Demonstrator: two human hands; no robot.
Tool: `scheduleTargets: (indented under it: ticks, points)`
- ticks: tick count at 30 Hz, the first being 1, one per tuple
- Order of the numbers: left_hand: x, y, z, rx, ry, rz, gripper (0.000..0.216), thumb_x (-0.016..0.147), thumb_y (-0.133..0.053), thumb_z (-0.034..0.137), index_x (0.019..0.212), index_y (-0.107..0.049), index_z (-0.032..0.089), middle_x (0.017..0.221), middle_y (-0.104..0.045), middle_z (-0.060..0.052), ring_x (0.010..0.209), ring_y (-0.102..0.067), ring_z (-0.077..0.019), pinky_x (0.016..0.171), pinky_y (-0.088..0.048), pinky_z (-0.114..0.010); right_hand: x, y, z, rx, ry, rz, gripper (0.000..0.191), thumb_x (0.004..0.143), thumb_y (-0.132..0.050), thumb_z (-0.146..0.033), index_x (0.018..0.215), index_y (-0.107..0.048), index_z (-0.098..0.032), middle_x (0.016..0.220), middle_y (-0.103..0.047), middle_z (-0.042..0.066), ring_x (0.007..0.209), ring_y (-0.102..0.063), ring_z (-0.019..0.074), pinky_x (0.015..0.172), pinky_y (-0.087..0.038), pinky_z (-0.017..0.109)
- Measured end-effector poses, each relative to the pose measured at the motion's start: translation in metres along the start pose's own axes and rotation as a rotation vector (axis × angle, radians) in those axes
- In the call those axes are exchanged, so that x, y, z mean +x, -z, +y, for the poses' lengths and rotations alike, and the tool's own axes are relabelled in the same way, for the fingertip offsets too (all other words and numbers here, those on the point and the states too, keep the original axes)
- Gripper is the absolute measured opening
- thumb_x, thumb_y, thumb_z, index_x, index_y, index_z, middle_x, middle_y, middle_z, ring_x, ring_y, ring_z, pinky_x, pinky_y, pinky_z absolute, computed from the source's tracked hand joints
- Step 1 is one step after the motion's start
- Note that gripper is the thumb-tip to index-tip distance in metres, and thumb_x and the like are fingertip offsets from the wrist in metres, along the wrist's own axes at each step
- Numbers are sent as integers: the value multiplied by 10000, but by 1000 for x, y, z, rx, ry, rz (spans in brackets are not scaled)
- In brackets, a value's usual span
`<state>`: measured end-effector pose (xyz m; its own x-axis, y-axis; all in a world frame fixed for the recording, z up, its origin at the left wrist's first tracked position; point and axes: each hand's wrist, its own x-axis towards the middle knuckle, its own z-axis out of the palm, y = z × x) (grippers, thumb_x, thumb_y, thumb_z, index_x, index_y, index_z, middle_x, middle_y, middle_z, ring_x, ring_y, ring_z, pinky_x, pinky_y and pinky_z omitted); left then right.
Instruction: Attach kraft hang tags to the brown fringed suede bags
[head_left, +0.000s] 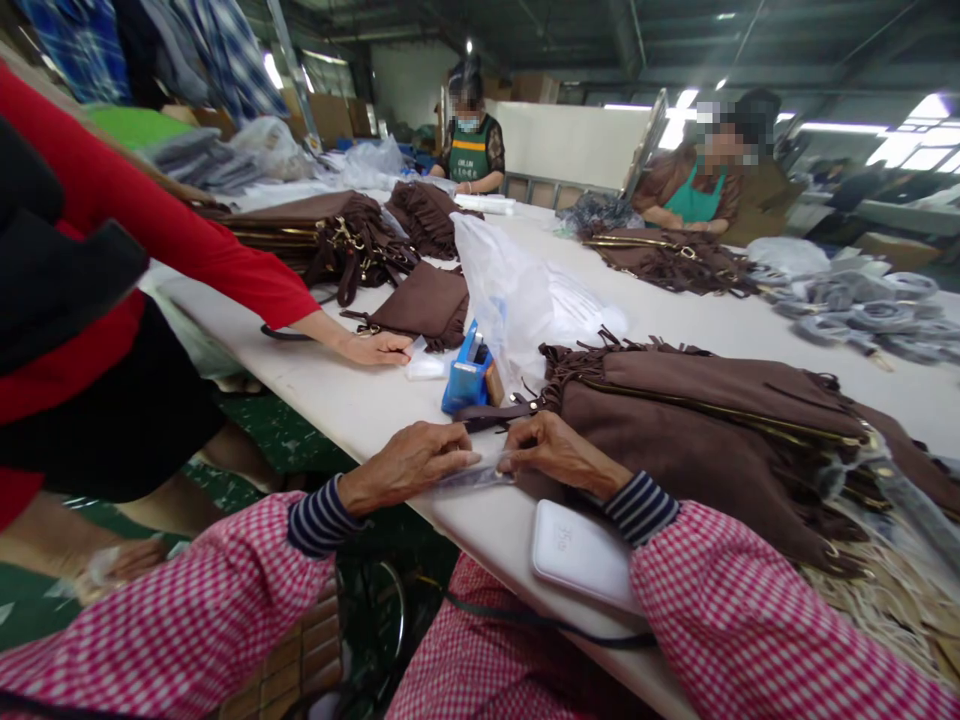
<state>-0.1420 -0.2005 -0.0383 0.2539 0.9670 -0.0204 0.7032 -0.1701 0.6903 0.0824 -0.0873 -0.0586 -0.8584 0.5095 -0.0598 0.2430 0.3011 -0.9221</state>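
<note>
Where the bare left hand (412,462) and right hand (568,455) pinch clear, thin plastic film (471,480) between closed fingertips, light tension should avoid the flat brown strap (487,412) just beyond.

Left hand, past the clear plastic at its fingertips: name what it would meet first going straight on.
Most likely the right hand, facing the left hand across the clear plastic, though depth is unclear in this single view.
</note>
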Motion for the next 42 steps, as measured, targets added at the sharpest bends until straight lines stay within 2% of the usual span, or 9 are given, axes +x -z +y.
scheduleTargets:
  ticks: [6,11,13,16,22,26,33,38,42]
  points:
    - [-9,6,-16,24,9,-58,444,1006,-472,489,726,-592,167,631,-502,28,619,-462,-127,597,-283,-246,0,0,2,64,-10,1,188,764,-770,-282,691,-761,-110,672,-688,35,642,-580,140,630,-433,250]
    - [-7,-3,-23,408,-80,101,387,1041,-409,444,828,-593,179,795,-590,-24,761,-529,-177,701,-345,-274,4,1,-2,-19,-58,1,176,741,-769,-264,678,-750,-101,609,-652,11,565,-506,106,561,-366,238]
    - [-7,-6,-19,431,-88,110,365,1046,-393,438,882,-597,184,857,-610,-35,807,-547,-189,729,-366,-283,6,1,-2,-31,-82,20,171,728,-773,-253,654,-732,-105,595,-641,3,556,-501,102,545,-352,233]
    - [-4,-9,-10,311,-82,84,308,1015,-472,443,916,-613,187,886,-627,-25,822,-568,-184,739,-374,-281,6,1,0,-57,-86,26,185,730,-775,-267,650,-725,-109,606,-647,4,561,-504,102,537,-349,228]
    - [0,-10,-7,-68,68,116,268,906,-605,383,768,-673,163,731,-619,-9,705,-540,-160,639,-353,-252,8,6,-9,-275,-23,-38,212,829,-691,-297,714,-765,-135,606,-624,-8,565,-499,104,531,-317,236]
    - [0,-10,-12,-216,71,101,242,861,-654,369,755,-672,153,681,-589,5,662,-510,-139,610,-340,-237,12,5,-16,-464,-55,-12,107,770,-713,-219,699,-767,-159,616,-634,-10,602,-524,115,562,-306,246]
    - [5,0,-20,-349,62,-19,246,852,-682,373,814,-721,133,712,-611,0,669,-508,-128,621,-346,-233,11,5,-10,-376,-31,-24,147,803,-689,-200,676,-729,-139,630,-644,-5,599,-532,117,563,-329,242]
    - [1,1,-17,-182,-28,21,167,875,-633,278,827,-734,153,804,-666,-26,758,-576,-157,710,-409,-252,1,-2,-15,-574,94,46,120,843,-687,-139,743,-751,-159,750,-693,10,726,-591,142,684,-382,252]
    - [-12,-10,-13,220,-177,148,239,980,-483,209,853,-683,175,861,-673,-44,824,-574,-173,750,-417,-280,-11,-12,-16,-855,244,115,146,902,-624,-97,826,-726,-169,865,-689,36,843,-586,167,741,-385,268]
